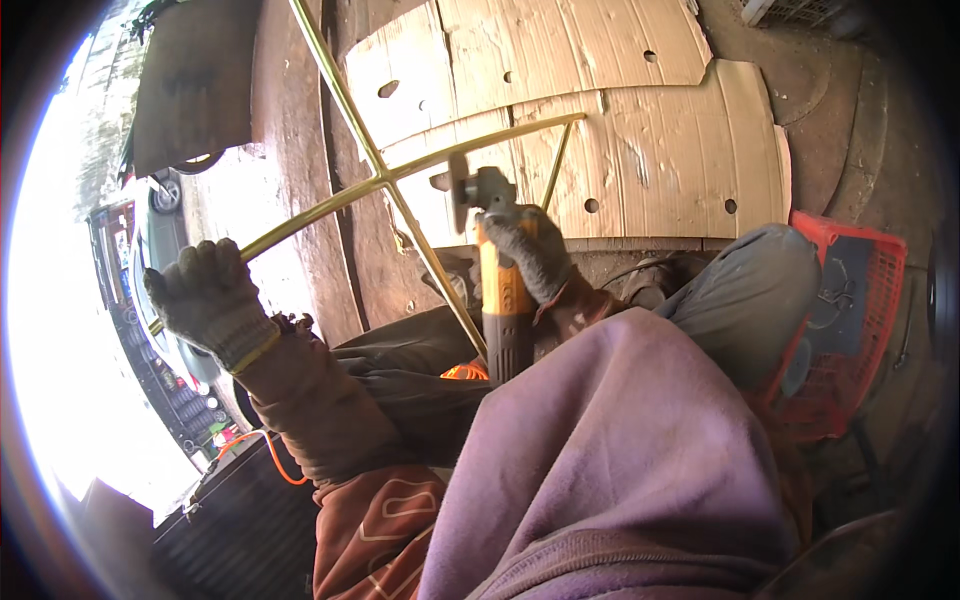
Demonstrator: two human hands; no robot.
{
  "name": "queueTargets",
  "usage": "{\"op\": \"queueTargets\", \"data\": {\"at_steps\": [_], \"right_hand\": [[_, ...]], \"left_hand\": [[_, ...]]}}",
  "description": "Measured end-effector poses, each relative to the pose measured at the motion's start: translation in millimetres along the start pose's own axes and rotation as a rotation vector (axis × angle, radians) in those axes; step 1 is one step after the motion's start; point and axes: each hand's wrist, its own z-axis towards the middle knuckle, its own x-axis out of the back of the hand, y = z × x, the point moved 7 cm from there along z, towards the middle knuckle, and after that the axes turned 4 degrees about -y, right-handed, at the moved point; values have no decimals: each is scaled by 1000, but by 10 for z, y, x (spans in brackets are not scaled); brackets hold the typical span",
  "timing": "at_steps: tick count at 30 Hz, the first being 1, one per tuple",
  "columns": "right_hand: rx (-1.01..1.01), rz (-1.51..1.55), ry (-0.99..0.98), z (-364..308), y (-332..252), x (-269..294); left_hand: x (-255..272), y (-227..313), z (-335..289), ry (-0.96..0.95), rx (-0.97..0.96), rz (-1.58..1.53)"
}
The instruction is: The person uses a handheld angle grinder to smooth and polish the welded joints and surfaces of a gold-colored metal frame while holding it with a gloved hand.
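My left hand [212, 300], in a grey work glove, is closed round one bar of a brass-coloured metal frame [320, 208]. Two of the frame's bars cross near the middle, and a shorter bar meets the far right end. In my gloved right hand [530, 250] is a yellow and black angle grinder [503, 290], gripped near its head. The grinder's disc [459, 190] stands on edge just right of the crossing; whether it touches the metal I cannot tell.
Flattened cardboard [640, 170] with several holes covers the ground ahead. A red plastic crate [860, 330] with a dark sheet in it stands at right, beside my knee. An orange cable [270, 440] runs at lower left. A parked car [160, 235] shows beyond, in bright light.
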Motion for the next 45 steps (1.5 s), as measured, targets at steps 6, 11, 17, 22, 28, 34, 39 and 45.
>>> {"op": "queueTargets", "data": {"at_steps": [6,11,17,22,28,34,39,45], "right_hand": [[32,96,-46,135,85,24],[-215,428,139,207,157,422],[151,139,63,50,55,-42],[-54,452,124,284,330,519],[-40,383,114,219,122,321],[-36,360,128,298,224,414],[-206,509,145,476,214,779],[63,332,170,205,84,335]], "left_hand": [[89,80,16,8,-1,-25],[74,-10,90,-297,99,-133],[223,130,109,-67,-30,471],[468,94,261,-192,-19,532],[316,56,223,-264,40,115],[283,104,211,-250,23,117],[306,67,277,-214,-15,229],[280,200,293,-255,-324,1840]]}}
